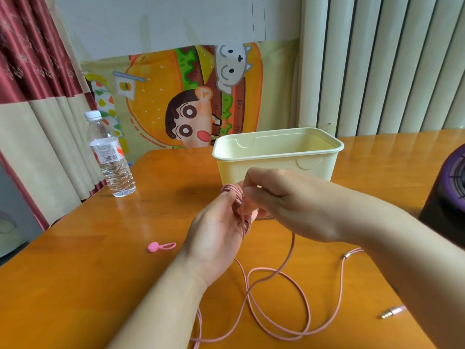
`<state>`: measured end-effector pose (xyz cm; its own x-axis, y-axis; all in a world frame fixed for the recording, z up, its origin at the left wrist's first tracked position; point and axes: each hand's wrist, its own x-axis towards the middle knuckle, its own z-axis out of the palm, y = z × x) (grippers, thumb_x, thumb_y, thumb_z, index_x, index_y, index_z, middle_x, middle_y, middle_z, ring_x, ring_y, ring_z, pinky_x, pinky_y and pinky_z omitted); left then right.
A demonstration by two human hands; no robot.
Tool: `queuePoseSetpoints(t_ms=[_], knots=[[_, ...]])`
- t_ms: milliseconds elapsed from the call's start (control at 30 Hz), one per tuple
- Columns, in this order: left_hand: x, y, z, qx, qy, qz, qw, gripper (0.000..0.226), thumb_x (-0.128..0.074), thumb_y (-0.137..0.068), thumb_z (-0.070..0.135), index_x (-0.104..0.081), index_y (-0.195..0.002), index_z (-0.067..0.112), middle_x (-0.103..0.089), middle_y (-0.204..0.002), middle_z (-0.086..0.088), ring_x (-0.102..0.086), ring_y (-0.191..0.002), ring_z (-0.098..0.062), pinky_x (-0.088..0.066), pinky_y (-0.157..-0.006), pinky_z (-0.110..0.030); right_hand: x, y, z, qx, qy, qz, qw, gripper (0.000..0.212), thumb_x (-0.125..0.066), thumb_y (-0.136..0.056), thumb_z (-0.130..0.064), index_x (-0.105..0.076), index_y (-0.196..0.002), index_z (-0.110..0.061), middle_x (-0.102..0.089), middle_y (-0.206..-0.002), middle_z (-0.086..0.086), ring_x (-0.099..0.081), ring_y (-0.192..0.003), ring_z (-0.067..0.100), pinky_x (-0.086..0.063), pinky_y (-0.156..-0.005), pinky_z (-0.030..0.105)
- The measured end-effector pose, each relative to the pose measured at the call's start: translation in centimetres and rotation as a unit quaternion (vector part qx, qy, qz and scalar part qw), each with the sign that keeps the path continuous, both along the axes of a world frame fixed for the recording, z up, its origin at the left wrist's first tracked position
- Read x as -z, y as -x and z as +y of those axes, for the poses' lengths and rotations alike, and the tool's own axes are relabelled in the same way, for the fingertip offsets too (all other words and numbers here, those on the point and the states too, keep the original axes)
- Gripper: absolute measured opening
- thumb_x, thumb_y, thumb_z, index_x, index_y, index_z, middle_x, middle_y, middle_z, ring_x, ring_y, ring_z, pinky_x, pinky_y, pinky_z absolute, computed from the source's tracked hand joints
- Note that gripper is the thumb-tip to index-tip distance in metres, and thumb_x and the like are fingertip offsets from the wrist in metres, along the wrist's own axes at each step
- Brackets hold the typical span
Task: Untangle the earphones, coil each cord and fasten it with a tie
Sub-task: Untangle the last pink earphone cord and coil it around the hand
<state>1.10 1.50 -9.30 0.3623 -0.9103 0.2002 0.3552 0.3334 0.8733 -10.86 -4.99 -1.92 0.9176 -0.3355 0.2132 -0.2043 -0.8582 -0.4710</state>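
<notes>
The pink tie [161, 246] lies unused on the worktop [75, 285], so this is the coiling step. The left hand [219, 235] holds several loops of the pink cord [231, 190] wound round its fingers, apparently pinned by a thumb that is partly hidden, and the right hand [289, 205] pinches the strand just beside that coil. A lot of cord lies slack out to the plug [392, 313], so I judge that more turns are needed before the tie.

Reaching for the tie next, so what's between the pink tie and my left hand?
Head view: only bare table between the pink tie and the left hand.
</notes>
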Motion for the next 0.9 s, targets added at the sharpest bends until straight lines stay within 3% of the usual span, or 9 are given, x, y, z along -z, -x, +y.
queuePoseSetpoints(t_ms=[67, 200, 333, 467, 567, 667, 733, 800, 900], knots=[[0.1, 0.2, -0.1, -0.017, -0.009, -0.02, 1.0, 0.046, -0.028, -0.1, 0.006, -0.065, -0.072, 0.012, -0.064, -0.064, 0.008, -0.061, -0.06, 0.0, -0.05, -0.059, -0.014, -0.1, 0.0, 0.1, 0.01, 0.014, 0.002, 1.0, 0.024, -0.037, -0.101, -0.026, -0.054, -0.092, -0.011, -0.066, -0.092, 0.005, -0.058, -0.088, 0.022, -0.044, -0.08, 0.038], [0.4, 0.3, -0.1, -0.01, -0.025, -0.053, 0.998, 0.02, -0.044, -0.092, 0.014, -0.053, -0.075, 0.01, -0.055, -0.065, 0.005, -0.054, -0.063, -0.004, -0.047, -0.07, -0.019, 0.2, -0.2, -0.3, 0.026, 0.033, -0.001, 0.999, 0.022, -0.038, -0.1, -0.027, -0.053, -0.088, -0.017, -0.068, -0.091, 0.003, -0.061, -0.087, 0.021, -0.048, -0.08, 0.04], [0.5, 0.0, -0.1, -0.005, -0.031, -0.045, 0.999, 0.024, -0.042, -0.093, 0.015, -0.061, -0.084, 0.005, -0.059, -0.076, -0.006, -0.057, -0.073, -0.014, -0.045, -0.078, -0.031, 0.5, -0.6, -1.3, 0.039, 0.022, -0.035, 0.998, 0.021, -0.041, -0.099, -0.024, -0.052, -0.081, -0.02, -0.071, -0.084, 0.002, -0.064, -0.081, 0.017, -0.051, -0.077, 0.037], [0.1, 0.0, 0.2, 0.007, -0.045, -0.058, 0.997, 0.028, -0.038, -0.093, 0.018, -0.062, -0.091, 0.004, -0.065, -0.075, -0.004, -0.059, -0.063, -0.009, -0.048, -0.085, -0.035, 0.7, -0.7, -1.9, 0.046, -0.014, -0.06, 0.997, 0.02, -0.046, -0.098, -0.024, -0.057, -0.082, -0.019, -0.072, -0.068, -0.003, -0.059, -0.058, -0.001, -0.044, -0.06, 0.013], [0.1, -0.1, 0.5, 0.019, -0.054, -0.08, 0.995, 0.034, -0.036, -0.095, 0.02, -0.064, -0.097, 0.001, -0.067, -0.074, -0.003, -0.055, -0.056, -0.008, -0.048, -0.083, -0.035, 1.1, -0.8, -2.5, 0.047, -0.037, -0.102, 0.993, 0.017, -0.054, -0.094, -0.028, -0.061, -0.082, -0.018, -0.068, -0.059, -0.004, -0.055, -0.05, 0.001, -0.041, -0.051, 0.012], [0.0, -0.3, 0.7, 0.042, -0.069, -0.092, 0.992, 0.04, -0.043, -0.086, 0.031, -0.067, -0.102, 0.003, -0.063, -0.072, -0.003, -0.053, -0.057, -0.008, -0.041, -0.086, -0.039, 1.5, -1.0, -3.6, 0.055, -0.091, -0.141, 0.984, 0.018, -0.06, -0.092, -0.028, -0.061, -0.081, -0.014, -0.056, -0.048, -0.006, -0.05, -0.045, 0.01, -0.044, -0.049, 0.024], [-0.2, -0.2, 0.9, 0.068, -0.051, -0.065, 0.994, 0.038, -0.044, -0.088, 0.03, -0.071, -0.098, 0.005, -0.061, -0.069, -0.003, -0.052, -0.054, -0.006, -0.042, -0.087, -0.041, 2.4, -1.2, -4.5, 0.02, -0.26, -0.148, 0.954, 0.017, -0.057, -0.093, -0.023, -0.058, -0.081, -0.01, -0.05, -0.047, -0.006, -0.049, -0.045, 0.012, -0.046, -0.046, 0.022], [-0.5, -0.5, 1.1, 0.119, -0.02, -0.009, 0.993, 0.037, -0.045, -0.091, 0.028, -0.074, -0.094, 0.005, -0.06, -0.068, -0.002, -0.057, -0.058, -0.008, -0.054, -0.079, -0.032, 3.6, -1.8, -5.0, -0.054, -0.482, -0.126, 0.866, 0.018, -0.053, -0.092, -0.022, -0.055, -0.081, -0.008, -0.048, -0.056, 0.005, -0.047, -0.05, 0.018, -0.046, -0.046, 0.022], [-1.0, -1.6, 1.4, 0.247, 0.023, 0.088, 0.965, 0.037, -0.041, -0.099, 0.024, -0.066, -0.111, 0.0, -0.062, -0.079, -0.004, -0.063, -0.077, -0.014, -0.053, -0.088, -0.033, 5.2, -2.7, -5.0, -0.096, -0.63, -0.1, 0.764, 0.016, -0.053, -0.087, -0.023, -0.056, -0.078, -0.009, -0.038, -0.062, 0.007, -0.039, -0.048, 0.012, -0.038, -0.044, 0.018]])
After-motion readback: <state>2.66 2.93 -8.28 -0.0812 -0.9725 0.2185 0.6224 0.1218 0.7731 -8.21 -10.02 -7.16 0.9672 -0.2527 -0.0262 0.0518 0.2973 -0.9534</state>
